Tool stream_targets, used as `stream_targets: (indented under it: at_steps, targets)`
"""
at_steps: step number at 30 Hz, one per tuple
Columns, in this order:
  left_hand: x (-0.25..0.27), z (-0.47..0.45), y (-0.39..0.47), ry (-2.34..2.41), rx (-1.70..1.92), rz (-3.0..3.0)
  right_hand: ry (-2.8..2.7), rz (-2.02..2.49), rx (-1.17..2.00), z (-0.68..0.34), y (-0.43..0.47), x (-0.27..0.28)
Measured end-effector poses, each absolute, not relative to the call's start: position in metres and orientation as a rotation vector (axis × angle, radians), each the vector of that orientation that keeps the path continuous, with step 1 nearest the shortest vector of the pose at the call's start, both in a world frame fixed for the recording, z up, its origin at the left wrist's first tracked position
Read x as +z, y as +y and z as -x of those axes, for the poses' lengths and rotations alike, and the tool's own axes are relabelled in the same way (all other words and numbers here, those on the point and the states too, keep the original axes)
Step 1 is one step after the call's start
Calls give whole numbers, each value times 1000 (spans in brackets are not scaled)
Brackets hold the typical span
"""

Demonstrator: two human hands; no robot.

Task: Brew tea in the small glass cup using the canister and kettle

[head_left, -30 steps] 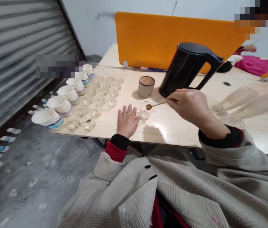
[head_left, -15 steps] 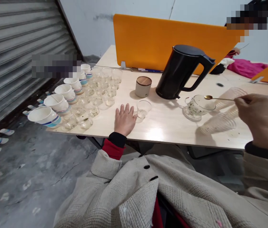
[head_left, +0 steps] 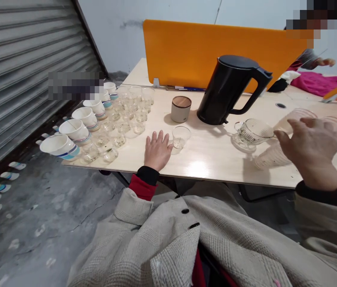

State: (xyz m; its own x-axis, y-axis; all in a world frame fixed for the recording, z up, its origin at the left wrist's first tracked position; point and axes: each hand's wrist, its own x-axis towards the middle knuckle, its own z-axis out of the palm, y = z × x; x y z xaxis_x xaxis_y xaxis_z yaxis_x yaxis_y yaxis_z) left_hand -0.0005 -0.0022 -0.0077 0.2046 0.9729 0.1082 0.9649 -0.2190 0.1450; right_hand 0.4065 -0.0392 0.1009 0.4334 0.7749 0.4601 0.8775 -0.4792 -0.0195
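Observation:
My left hand [head_left: 158, 152] lies flat on the table, fingers spread, its thumb right beside a clear plastic cup [head_left: 180, 138] with a little inside. On the right, my right hand [head_left: 313, 149] hovers above the stacks of clear plastic cups, slightly blurred. Its fingers are apart, and I see nothing held in them. Next to it stands a clear glass teacup [head_left: 253, 129] on a glass saucer [head_left: 244, 145], with dark green flecks inside. One plastic cup stack [head_left: 271, 156] lies on its side, partly behind the hand. No spoon can be made out clearly.
A black kettle [head_left: 229, 91] and a grey canister with a wooden lid [head_left: 181, 111] stand behind. Rows of clear cups [head_left: 123, 127] and white paper cups [head_left: 74, 129] fill the left side. An orange divider [head_left: 216, 50] runs behind; another person's hand [head_left: 325, 62] shows beyond it.
My right hand has let go of the gold spoon, moved left and spread its fingers over the cup stacks. My left hand has stayed put. The other person's hand has risen.

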Motion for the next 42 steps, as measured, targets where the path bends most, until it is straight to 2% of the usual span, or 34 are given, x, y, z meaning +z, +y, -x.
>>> stream_targets:
  at_steps: [3, 6, 10, 14, 42]
  targets:
    - [-8, 1, -2, 1929, 268, -2402, -1654, 2031, -617, -365, -59, 87]
    - [-7, 1, -1, 1922, 256, -2402, -1938, 1813, -328, -312, -55, 60]
    - [-6, 1, -1, 1914, 233, -2400, -2273, 1819, 24, -248, -24, 18]
    - [-4, 1, -1, 1908, 206, -2394, -2378, 1936, 147, -217, -6, -5]
    - [-7, 3, 4, 1917, 138, -2408, -2365, 1972, 161, -212, -16, -8]
